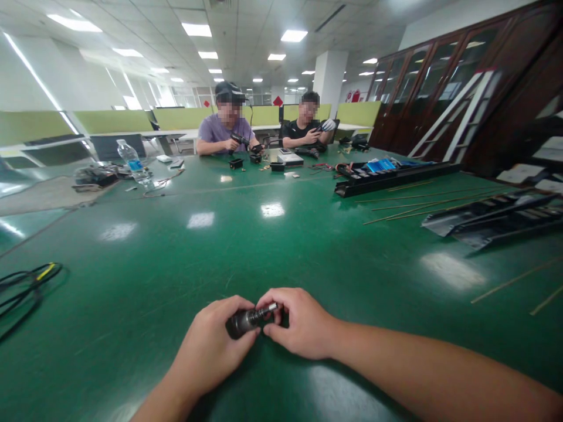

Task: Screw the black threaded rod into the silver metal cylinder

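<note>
My left hand (215, 346) grips a small dark metal cylinder (243, 322) low over the green table (272, 252), near its front edge. The cylinder ends in a thin silvery threaded tip (266, 310). My right hand (297, 322) pinches that tip between thumb and fingers. Both hands touch each other around the part. What lies inside the right hand's curled fingers is hidden.
Black cables (24, 284) lie at the left edge. Long black trays (391, 177) and thin wooden sticks (422, 205) are at the right, with more dark trays (492, 217). A water bottle (131, 159) stands far left. Two people (226, 126) sit at the far end handling tools.
</note>
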Available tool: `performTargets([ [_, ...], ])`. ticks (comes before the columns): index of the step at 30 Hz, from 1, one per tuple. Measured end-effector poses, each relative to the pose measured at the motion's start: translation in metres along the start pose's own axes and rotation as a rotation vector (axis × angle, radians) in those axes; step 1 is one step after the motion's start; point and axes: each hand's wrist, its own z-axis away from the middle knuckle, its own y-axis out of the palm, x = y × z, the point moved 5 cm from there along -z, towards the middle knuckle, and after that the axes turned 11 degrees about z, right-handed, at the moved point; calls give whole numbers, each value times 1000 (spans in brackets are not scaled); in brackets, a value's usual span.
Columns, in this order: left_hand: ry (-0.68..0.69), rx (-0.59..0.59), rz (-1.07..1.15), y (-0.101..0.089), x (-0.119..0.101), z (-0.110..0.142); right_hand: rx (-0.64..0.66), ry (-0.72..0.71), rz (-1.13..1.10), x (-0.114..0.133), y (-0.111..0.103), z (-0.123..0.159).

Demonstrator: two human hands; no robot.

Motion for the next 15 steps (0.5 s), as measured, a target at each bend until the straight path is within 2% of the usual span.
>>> performTargets([
  [5,38,-2,-9,0,0,1,7,7,-3,1,0,0],
  [15,28,0,-32,1,3,1,15,-11,-5,0,0,0],
])
